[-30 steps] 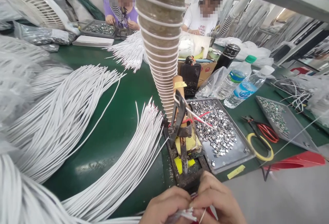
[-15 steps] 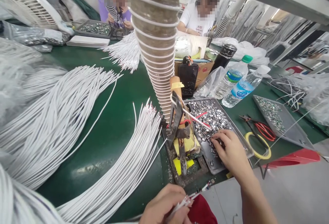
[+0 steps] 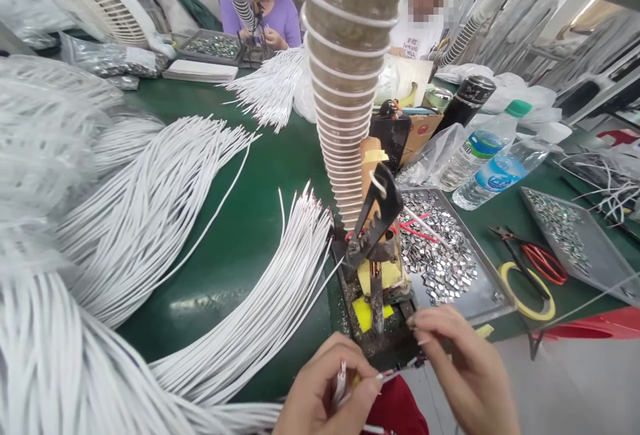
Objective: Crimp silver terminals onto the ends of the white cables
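Observation:
My left hand [image 3: 327,392] is closed on a small bunch of white cable ends [image 3: 341,382] at the bottom edge, one thin wire [image 3: 395,374] sticking out to the right. My right hand [image 3: 463,368] pinches at that wire's tip with thumb and forefinger; any small piece between them is too small to name. Both hands sit just in front of a black hand-lever crimping tool [image 3: 375,242] on its dirty base. Right of the tool stands a grey tray [image 3: 487,295] holding many small metal clips [image 3: 435,258].
Big fans of white cables [image 3: 150,202] cover the green table [image 3: 250,222] on the left. A ribbed hose [image 3: 350,75] hangs over the tool. Water bottles [image 3: 500,168], red-handled pliers [image 3: 535,258], a yellow tape ring [image 3: 525,285] and a second tray [image 3: 575,242] lie right. Two people sit across.
My right hand has left the clip tray and come back to the wire end held by my left hand. The view has shifted slightly left.

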Demonstrator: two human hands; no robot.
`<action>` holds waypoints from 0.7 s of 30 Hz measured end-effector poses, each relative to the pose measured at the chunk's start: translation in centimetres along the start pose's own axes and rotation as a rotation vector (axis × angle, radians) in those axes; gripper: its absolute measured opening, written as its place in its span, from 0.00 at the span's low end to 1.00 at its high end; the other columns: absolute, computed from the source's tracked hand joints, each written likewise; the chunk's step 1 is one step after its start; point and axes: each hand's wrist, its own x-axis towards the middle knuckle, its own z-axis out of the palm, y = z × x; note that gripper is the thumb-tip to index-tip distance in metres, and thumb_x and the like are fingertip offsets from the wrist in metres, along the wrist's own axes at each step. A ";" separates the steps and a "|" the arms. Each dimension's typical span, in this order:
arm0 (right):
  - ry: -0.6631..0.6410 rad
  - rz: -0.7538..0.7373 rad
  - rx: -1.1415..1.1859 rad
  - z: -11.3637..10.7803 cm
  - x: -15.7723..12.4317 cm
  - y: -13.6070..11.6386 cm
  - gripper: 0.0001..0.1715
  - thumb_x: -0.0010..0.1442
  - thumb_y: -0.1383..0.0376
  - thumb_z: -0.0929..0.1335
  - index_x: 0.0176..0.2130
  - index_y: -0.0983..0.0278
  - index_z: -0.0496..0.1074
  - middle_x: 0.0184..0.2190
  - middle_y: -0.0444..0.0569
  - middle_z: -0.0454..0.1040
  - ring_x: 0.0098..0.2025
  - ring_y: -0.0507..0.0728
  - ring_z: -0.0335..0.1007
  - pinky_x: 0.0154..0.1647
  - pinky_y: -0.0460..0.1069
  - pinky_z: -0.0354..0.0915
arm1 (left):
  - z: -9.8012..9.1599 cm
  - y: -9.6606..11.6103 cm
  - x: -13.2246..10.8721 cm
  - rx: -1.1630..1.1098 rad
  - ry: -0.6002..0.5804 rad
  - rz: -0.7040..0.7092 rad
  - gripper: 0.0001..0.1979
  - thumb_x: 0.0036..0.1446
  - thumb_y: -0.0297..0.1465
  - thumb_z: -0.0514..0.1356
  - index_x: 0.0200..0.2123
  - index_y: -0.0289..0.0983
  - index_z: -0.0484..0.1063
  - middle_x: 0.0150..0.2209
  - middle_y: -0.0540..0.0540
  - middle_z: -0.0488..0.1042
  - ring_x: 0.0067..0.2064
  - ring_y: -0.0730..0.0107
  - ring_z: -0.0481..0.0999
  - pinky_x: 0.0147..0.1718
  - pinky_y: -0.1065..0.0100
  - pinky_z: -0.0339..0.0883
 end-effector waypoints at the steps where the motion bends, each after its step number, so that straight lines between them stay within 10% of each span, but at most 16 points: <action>1: 0.011 -0.023 0.052 0.5 -0.4 -0.5 0.10 0.67 0.73 0.70 0.44 0.58 0.76 0.37 0.46 0.83 0.38 0.54 0.81 0.42 0.47 0.76 | 0.1 0.3 0.2 -0.007 0.017 0.013 0.08 0.64 0.33 0.68 0.31 0.39 0.81 0.34 0.50 0.71 0.34 0.67 0.68 0.35 0.69 0.60; 21: 0.099 -0.184 -0.018 2.4 -2.0 -1.6 0.11 0.63 0.76 0.70 0.43 0.62 0.74 0.39 0.48 0.81 0.38 0.53 0.82 0.44 0.46 0.79 | 0.8 1.5 0.9 -0.359 0.039 -0.106 0.11 0.59 0.34 0.75 0.29 0.36 0.80 0.36 0.48 0.82 0.38 0.67 0.78 0.43 0.70 0.69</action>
